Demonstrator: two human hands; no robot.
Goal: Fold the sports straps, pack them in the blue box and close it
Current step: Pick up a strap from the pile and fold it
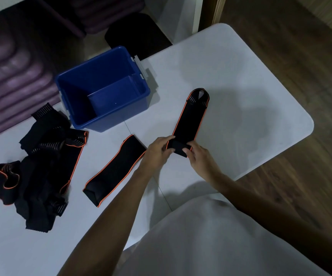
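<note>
A long black sports strap with orange edging (189,120) lies flat on the white table, stretching away from me. Its near end is rolled over, and my left hand (158,151) and my right hand (198,157) pinch that rolled end from either side. Another flat black strap (115,170) lies to the left of my hands. A tangled heap of several more straps (39,166) sits at the table's left. The blue box (103,90) stands open beyond them, with nothing inside; no lid is in view.
The white table (240,92) ends in a rounded corner at the right, with wooden floor (300,56) beyond. Purple cushioned seating (15,80) and a dark stool (137,32) stand behind the table. My white garment (210,236) fills the lower view.
</note>
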